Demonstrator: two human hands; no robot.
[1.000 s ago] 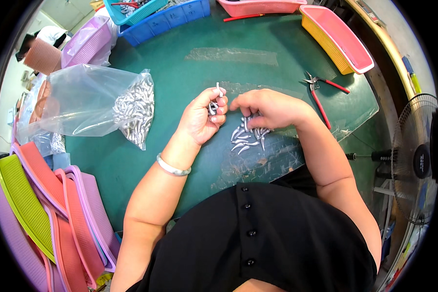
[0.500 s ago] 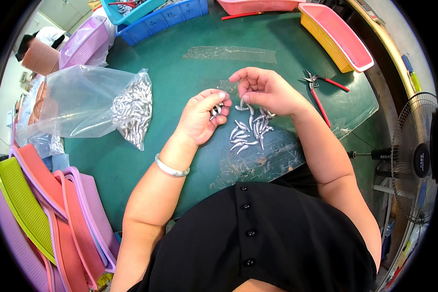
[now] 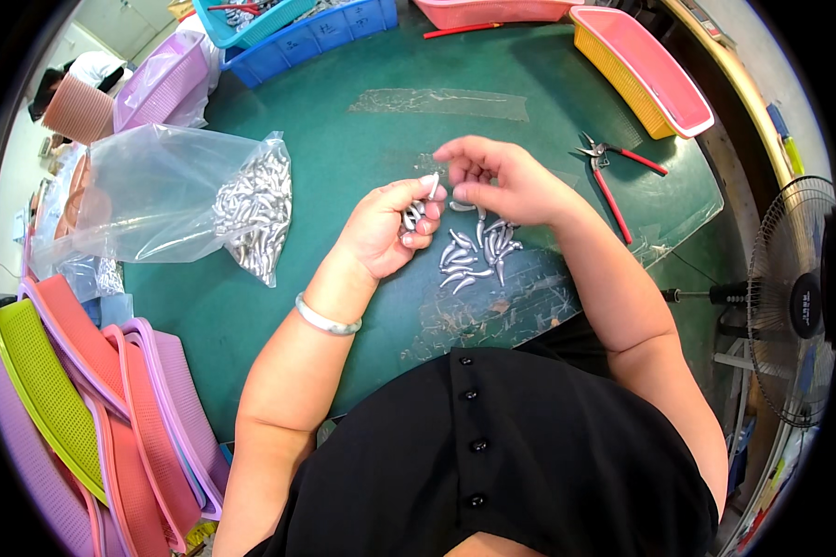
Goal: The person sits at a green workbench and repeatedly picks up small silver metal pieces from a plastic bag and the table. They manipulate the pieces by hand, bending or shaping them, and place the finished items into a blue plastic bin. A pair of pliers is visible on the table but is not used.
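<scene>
Several small silver curved metal pieces [image 3: 414, 216], shaped like little fish or teardrops, lie in the curled fingers of my left hand [image 3: 376, 227]. One more silver piece [image 3: 434, 186] stands upright between its thumb and forefinger. Just to the right, my right hand [image 3: 515, 186] hovers with bent fingers, the forefinger and thumb apart; I see nothing between them. Beneath and in front of it, a loose pile of the same silver pieces [image 3: 478, 258] is spread on the green tabletop [image 3: 316, 139]. The right hand partly covers the far side of that pile.
On the left lies a clear plastic bag [image 3: 255, 213] full of silver pieces. Red-handled pliers [image 3: 604, 167] rest at the right. Baskets stand along the back, including a blue bin [image 3: 311, 42] and a pink-and-yellow basket [image 3: 636, 70]. Stacked baskets [image 3: 125, 418] fill the lower left; a fan [image 3: 799, 302] stands right.
The silver piece near my right fingertips is gone from there, and one now shows upright in my left pinch. My right hand has shifted slightly left, closer to the left hand.
</scene>
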